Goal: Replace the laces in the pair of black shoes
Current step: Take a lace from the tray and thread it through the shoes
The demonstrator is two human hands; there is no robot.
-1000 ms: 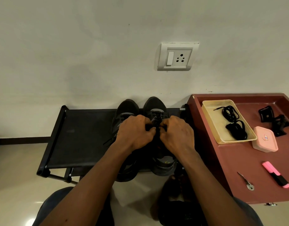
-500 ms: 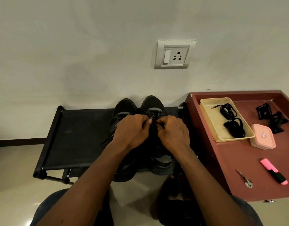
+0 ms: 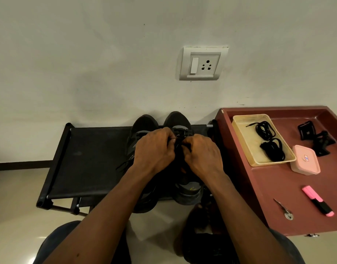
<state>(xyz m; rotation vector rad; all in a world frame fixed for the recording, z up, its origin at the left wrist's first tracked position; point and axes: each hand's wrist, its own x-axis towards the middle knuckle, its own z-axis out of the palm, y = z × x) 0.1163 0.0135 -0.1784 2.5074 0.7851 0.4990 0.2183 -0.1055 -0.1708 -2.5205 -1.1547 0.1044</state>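
Two black shoes stand side by side on a black rack (image 3: 91, 159), toes toward the wall: the left shoe (image 3: 143, 124) and the right shoe (image 3: 176, 119). My left hand (image 3: 154, 149) and my right hand (image 3: 202, 155) meet over the right shoe's lacing, fingers curled and pinching its black lace (image 3: 178, 139). Most of the lace and the shoe's tongue are hidden under my hands. Two bundles of black laces (image 3: 268, 140) lie in a cream tray (image 3: 240, 130) on the right.
A red-brown table (image 3: 278, 206) stands to the right with a pink box (image 3: 305, 160), black clips (image 3: 316, 138), a pink highlighter (image 3: 318, 201) and a small metal tool (image 3: 283, 209). A wall socket (image 3: 203, 63) sits above the shoes. The wall is right behind the rack.
Both hands have shifted slightly toward the toe of the right shoe, staying together on its lace. The shoes have not moved.
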